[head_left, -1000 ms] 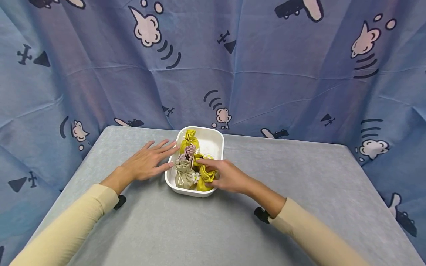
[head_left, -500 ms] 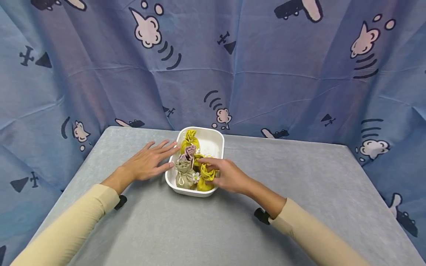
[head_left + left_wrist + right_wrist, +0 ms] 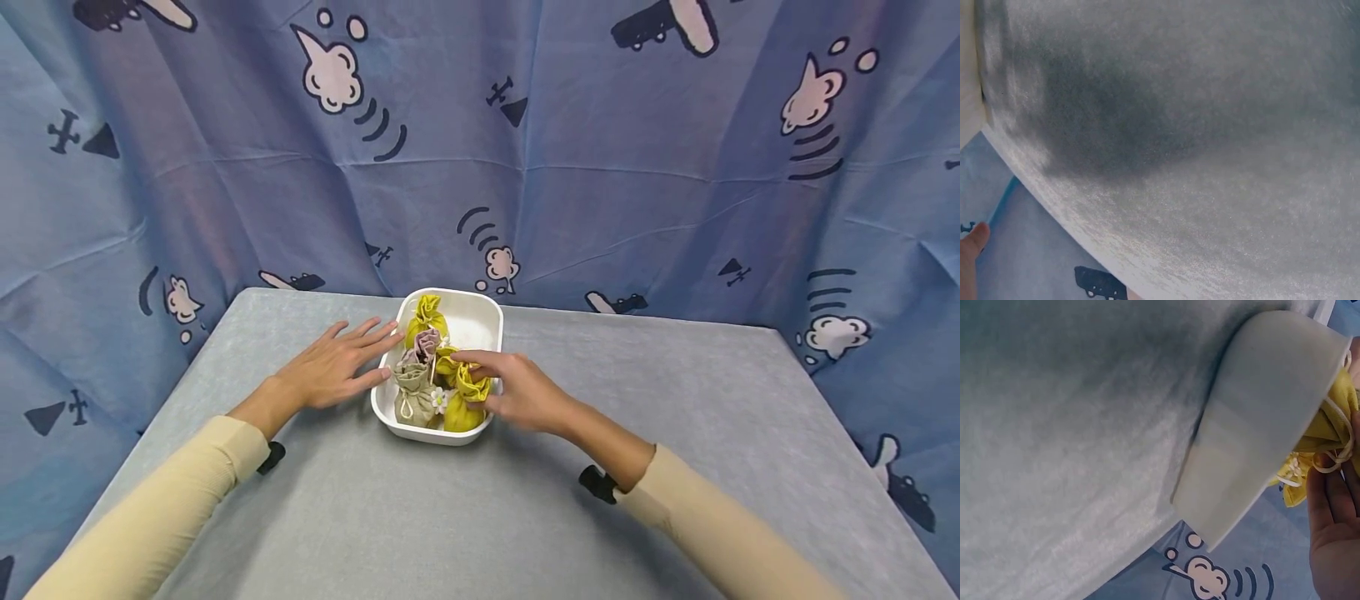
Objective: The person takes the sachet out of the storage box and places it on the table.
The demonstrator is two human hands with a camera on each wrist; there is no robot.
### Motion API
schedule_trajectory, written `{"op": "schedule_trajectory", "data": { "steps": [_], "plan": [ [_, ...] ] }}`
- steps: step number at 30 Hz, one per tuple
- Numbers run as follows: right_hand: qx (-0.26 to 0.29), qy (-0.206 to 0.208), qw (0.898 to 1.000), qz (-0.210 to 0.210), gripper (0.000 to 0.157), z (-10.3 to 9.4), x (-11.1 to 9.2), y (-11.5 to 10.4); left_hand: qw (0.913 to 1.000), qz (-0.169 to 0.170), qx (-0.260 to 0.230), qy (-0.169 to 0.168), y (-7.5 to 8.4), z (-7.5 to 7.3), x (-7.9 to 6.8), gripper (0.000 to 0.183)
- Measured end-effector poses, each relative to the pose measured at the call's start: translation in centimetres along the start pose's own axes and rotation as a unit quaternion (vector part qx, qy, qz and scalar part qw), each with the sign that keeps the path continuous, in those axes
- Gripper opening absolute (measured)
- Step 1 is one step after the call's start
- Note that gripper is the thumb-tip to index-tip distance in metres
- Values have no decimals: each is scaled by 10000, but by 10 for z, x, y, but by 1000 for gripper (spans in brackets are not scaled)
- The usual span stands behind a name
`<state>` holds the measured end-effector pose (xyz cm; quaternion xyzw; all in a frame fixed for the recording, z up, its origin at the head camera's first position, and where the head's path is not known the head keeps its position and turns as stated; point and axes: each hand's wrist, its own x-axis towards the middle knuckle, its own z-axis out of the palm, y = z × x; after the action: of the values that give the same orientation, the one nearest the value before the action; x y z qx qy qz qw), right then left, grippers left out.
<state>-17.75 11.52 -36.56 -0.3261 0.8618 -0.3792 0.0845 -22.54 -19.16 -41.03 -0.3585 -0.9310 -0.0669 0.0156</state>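
The yellow drawstring pouch [image 3: 462, 414] sits in the near right corner of the white tray [image 3: 477, 318], its gathered neck apparently pinched between the thumb and fingers of the right hand [image 3: 528, 396]; a light, even pinch there should steady the soft body, and any shift is best made slowly and upward, clear of the white flower [image 3: 439, 400] and the beige pouch [image 3: 415, 407] just to its left. The left hand [image 3: 330, 367], fingers spread and holding nothing, lies at the tray's left rim, well placed to steady the tray against sliding on the grey worktop [image 3: 480, 517].
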Motion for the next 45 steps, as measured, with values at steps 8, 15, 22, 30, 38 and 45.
{"op": "schedule_trajectory", "data": {
  "steps": [8, 15, 22, 30, 38, 45],
  "plan": [
    [-138, 153, 9997, -157, 65, -15, -1, -11, 10000, -9, -38, 11, 0, -1, 0, 62],
    [-307, 340, 9989, -102, 65, -33, -3, -20, 10000, -6, 2, -4, 1, 0, 0, 62],
    [-435, 565, 9974, -120, 65, -54, -7, -21, 10000, 17, 41, -12, 1, 0, 0, 62],
    [-648, 923, 9935, 136, 65, -77, -16, -6, 10000, 44, 60, 22, 0, 1, 1, 62],
    [-923, 1189, 9882, 282, 66, -90, -29, 15, 10000, 8, 88, -31, 0, 1, 0, 62],
    [-952, 1227, 9864, 546, 64, -97, -43, 37, 10000, 8, 77, -45, 0, 0, 0, 62]
  ]
}}
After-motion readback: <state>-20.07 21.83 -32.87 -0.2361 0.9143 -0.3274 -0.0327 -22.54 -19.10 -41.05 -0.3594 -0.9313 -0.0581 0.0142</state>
